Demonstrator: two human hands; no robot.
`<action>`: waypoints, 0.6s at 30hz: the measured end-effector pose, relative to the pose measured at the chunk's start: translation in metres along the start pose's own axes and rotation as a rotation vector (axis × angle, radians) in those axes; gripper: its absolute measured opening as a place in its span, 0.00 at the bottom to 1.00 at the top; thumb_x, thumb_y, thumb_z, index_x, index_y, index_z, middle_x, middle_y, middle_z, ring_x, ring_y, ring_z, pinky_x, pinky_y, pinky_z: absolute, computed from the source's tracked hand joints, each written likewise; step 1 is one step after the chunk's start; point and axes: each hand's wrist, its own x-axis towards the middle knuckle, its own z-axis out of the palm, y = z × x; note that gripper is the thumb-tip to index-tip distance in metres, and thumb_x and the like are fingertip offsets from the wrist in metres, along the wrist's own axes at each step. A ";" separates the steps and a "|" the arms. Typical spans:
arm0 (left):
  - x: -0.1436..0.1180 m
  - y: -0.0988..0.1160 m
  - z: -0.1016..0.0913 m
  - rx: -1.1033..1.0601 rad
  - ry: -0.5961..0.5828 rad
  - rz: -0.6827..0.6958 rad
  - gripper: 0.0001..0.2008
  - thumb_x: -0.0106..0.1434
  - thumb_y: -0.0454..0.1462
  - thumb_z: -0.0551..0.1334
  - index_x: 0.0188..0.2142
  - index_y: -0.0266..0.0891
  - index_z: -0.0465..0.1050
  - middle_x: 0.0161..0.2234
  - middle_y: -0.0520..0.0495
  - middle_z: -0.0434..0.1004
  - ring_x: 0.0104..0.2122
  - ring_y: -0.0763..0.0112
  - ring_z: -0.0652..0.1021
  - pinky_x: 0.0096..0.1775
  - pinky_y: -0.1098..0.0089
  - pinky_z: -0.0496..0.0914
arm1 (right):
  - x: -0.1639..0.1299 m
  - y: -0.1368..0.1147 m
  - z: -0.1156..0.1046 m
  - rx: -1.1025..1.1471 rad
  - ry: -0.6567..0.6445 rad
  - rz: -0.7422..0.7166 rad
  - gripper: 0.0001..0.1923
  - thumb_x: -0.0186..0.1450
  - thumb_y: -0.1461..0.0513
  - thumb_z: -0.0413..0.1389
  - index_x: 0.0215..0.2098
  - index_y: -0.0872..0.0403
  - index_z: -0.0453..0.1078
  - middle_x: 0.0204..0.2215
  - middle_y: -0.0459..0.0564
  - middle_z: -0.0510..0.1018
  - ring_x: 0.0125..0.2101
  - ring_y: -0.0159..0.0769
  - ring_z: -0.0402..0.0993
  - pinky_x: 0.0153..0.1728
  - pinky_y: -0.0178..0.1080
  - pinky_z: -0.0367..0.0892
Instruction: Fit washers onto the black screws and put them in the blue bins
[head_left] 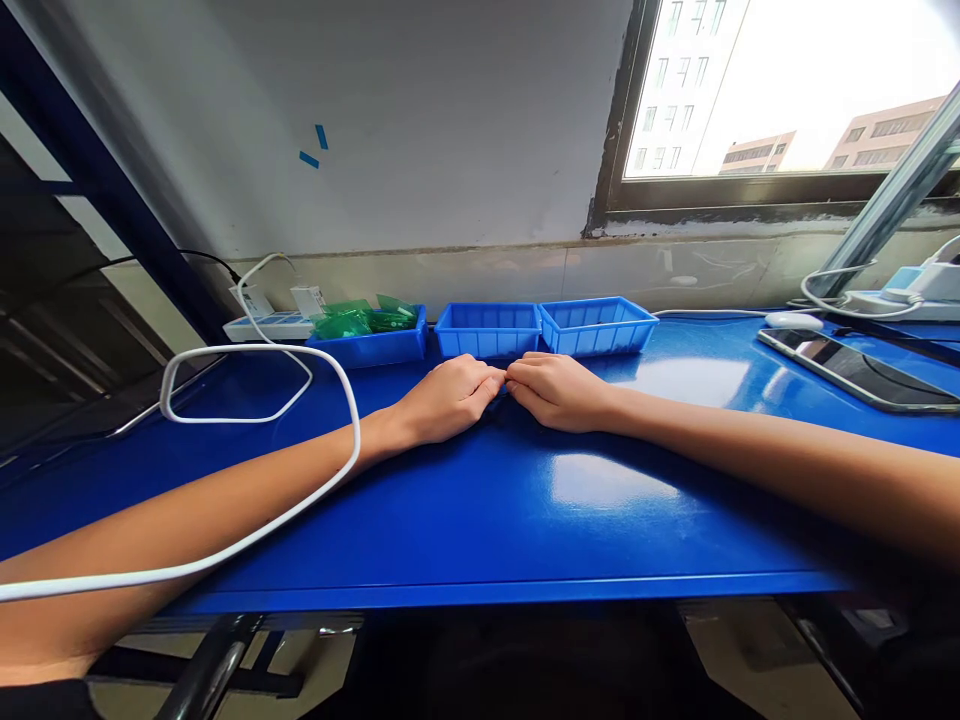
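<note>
My left hand (455,398) and my right hand (559,391) meet over the middle of the blue table (450,530), knuckles up and fingers curled closed. Their thumbs and forefingers come together at one spot. Whatever may be pinched there is hidden or too small to make out. Just behind the hands stand two blue bins, the middle bin (487,340) and the right bin (600,338). To their left is another blue bin (367,350) with green plastic bags (367,317) in it.
A white cable (356,430) loops across my left forearm. A power strip (270,328) sits at the back left, and a second power strip (892,303) at the back right. A dark-screened phone (862,368) lies at the right, by a small white object (793,321).
</note>
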 end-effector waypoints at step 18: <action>-0.005 0.003 0.001 0.113 0.179 -0.162 0.14 0.63 0.42 0.50 0.36 0.41 0.73 0.29 0.49 0.76 0.31 0.67 0.74 0.31 0.70 0.65 | 0.001 -0.004 -0.003 -0.027 -0.010 0.031 0.11 0.65 0.65 0.46 0.29 0.57 0.67 0.25 0.49 0.71 0.28 0.32 0.64 0.32 0.34 0.56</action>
